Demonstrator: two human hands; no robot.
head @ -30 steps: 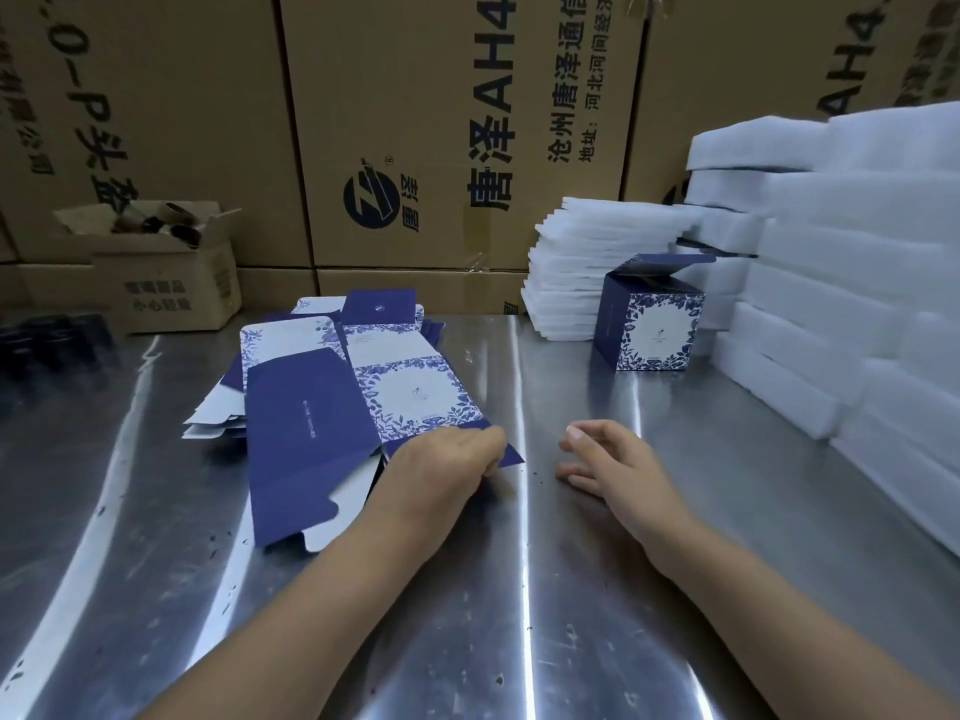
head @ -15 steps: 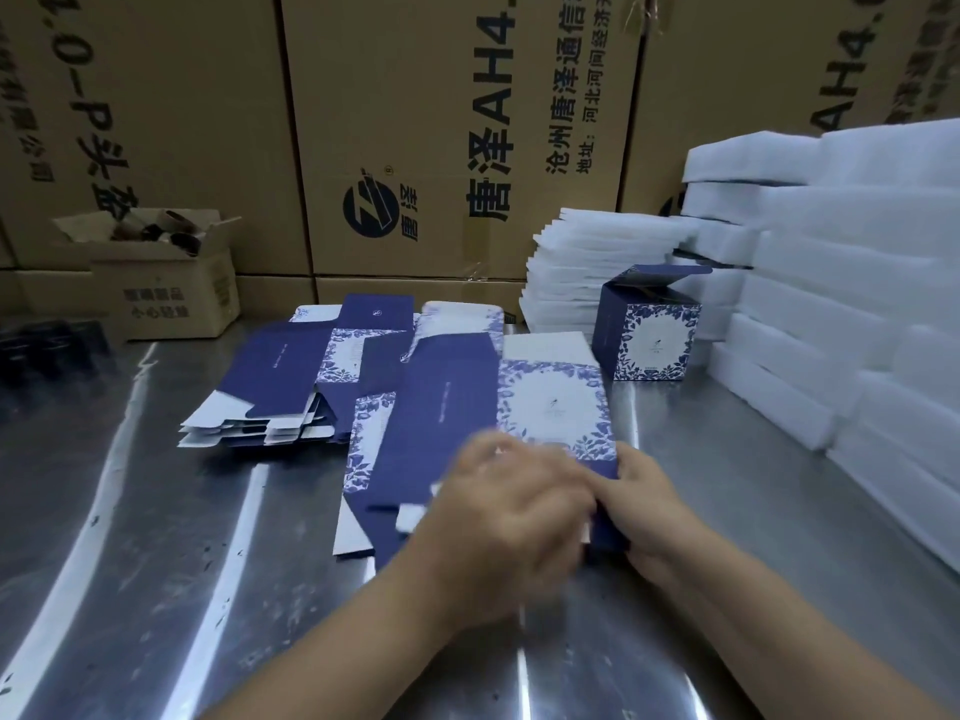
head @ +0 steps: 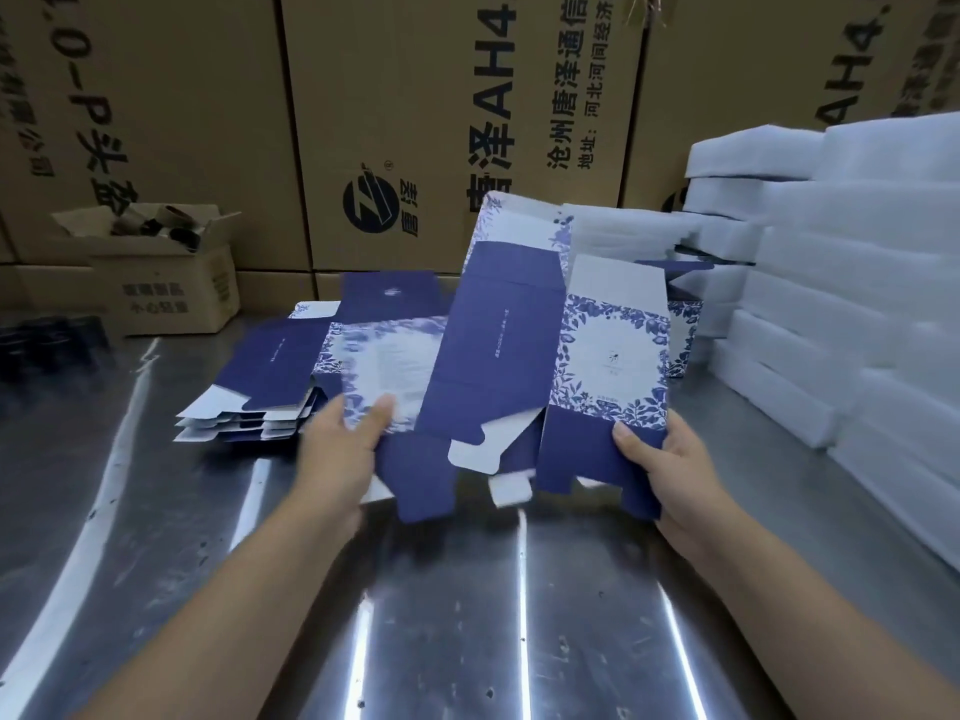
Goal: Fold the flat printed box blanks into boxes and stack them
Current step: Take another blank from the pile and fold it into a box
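I hold one printed box blank (head: 498,350) raised and tilted over the steel table (head: 467,615); it shows a navy panel and a white panel with a blue leaf border. My left hand (head: 340,449) pinches its blurred floral panel at the left, thumb on top. My right hand (head: 670,470) grips the navy bottom flap at the lower right corner. A pile of flat blanks (head: 270,371) lies on the table behind my left hand. One folded box (head: 681,340) stands at the back right, mostly hidden by the raised blank.
Stacks of white foam sheets (head: 857,304) fill the right side and the back. Large brown cartons (head: 415,122) form a wall behind the table. A small open carton (head: 171,283) with dark items sits at the back left.
The top blank was slid off the pile toward the middle, then both hands took hold and lifted it off the table. It now stands tilted up, partly spread.
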